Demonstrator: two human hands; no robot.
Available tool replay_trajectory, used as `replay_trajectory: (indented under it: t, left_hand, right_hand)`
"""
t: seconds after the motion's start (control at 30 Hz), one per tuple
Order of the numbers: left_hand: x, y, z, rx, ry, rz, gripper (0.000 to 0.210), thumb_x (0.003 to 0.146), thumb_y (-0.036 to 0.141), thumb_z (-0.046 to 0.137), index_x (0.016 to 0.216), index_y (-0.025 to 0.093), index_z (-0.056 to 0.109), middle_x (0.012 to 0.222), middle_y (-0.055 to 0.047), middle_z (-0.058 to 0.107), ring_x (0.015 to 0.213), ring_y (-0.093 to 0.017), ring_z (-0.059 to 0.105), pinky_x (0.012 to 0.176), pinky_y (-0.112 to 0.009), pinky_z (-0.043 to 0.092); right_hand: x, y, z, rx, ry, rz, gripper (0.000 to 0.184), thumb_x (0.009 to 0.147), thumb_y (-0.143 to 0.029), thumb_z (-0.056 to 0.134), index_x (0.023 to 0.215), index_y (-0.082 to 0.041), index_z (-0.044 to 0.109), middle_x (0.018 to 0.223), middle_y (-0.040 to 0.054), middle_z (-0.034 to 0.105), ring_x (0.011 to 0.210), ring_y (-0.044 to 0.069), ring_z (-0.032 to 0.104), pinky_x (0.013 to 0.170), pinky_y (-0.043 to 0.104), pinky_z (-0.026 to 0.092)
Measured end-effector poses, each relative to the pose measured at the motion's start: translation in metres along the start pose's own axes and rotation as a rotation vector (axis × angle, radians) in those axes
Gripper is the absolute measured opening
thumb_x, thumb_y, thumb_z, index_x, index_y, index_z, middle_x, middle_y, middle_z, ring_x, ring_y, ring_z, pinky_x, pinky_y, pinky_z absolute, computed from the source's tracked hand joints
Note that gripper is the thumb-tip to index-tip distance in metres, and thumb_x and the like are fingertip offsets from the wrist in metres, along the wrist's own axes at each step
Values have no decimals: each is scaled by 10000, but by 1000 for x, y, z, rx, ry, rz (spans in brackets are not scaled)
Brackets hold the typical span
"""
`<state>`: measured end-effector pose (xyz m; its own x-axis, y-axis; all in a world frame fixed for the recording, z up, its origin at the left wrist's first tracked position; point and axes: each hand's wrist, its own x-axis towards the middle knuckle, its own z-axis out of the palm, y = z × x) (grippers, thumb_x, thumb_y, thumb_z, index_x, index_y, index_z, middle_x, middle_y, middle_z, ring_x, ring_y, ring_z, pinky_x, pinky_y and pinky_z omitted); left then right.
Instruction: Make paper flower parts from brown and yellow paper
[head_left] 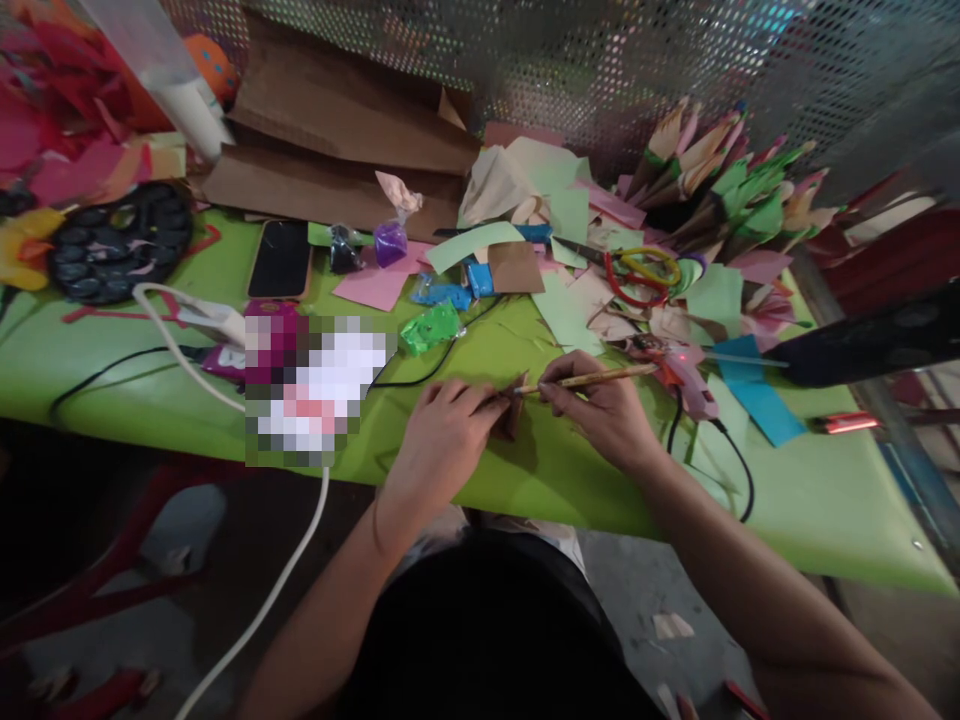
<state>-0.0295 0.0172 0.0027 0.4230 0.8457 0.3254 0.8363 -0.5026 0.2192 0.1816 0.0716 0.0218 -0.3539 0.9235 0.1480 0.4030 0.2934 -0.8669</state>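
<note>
My left hand [450,430] is at the table's front edge, its fingertips pinching a small folded piece of brown paper [515,415]. In my right hand [600,415], between thumb and fingers, is a thin wooden stick [611,377]. The stick's narrow end points left and meets the brown paper by my left fingertips. Just right of my right hand lies a pink glue gun [690,385] with a small red light. Behind it rest scissors [637,275] with red and yellow handles, on paper scraps.
A green packet [430,327], a purple lump [390,243] and a dark phone [280,260] lie behind my hands. Brown cardboard [360,110] and bunches of paper flowers [750,180] line the back. A white cable [300,555] hangs off the front edge. Blue paper [765,400] lies right.
</note>
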Motion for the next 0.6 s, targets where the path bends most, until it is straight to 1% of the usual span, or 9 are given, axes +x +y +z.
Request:
replay_trajectory:
  t: [0.17,0.27,0.4,0.5,0.6]
  left_hand:
    - [0,0,0,11,6,7,262,981,169,554,1181,225,713,1077,-61,730,976,-226,596,863,-376,463]
    - [1,1,0,11,7,8,257,983,168,549,1169,226,716,1079,-60,729,980,-228,597,859,-376,463]
    - [1,0,0,0,16,8,249,985,177,556,1176,219,710,1078,-54,734,983,-229,603,860,-380,464]
    - [1,0,1,-9,28,8,240,990,181,550,1165,218,709,1087,-47,735,988,-229,605,865,-381,460]
    - [1,0,1,-12,30,8,241,990,178,545,1165,217,707,1078,-47,735,982,-232,607,861,-383,458]
  right_hand:
    - [0,-1,0,-13,12,-3,81,884,-294,630,856,-218,622,738,-4,629,635,151,570,614,285,434]
    - [0,-2,0,-19,-28,-15,65,878,-277,630,854,-217,630,730,-8,631,637,151,573,624,287,438]
    - [-1,-3,0,3,-15,-9,82,889,-294,630,860,-217,634,752,-2,643,625,145,567,603,282,435]
    - [-1,-3,0,-6,-53,-10,83,891,-294,632,854,-220,631,739,-4,642,627,147,568,605,280,439]
    - [-2,-3,0,-1,-29,-6,94,900,-307,627,866,-220,630,759,3,652,632,149,572,601,281,444]
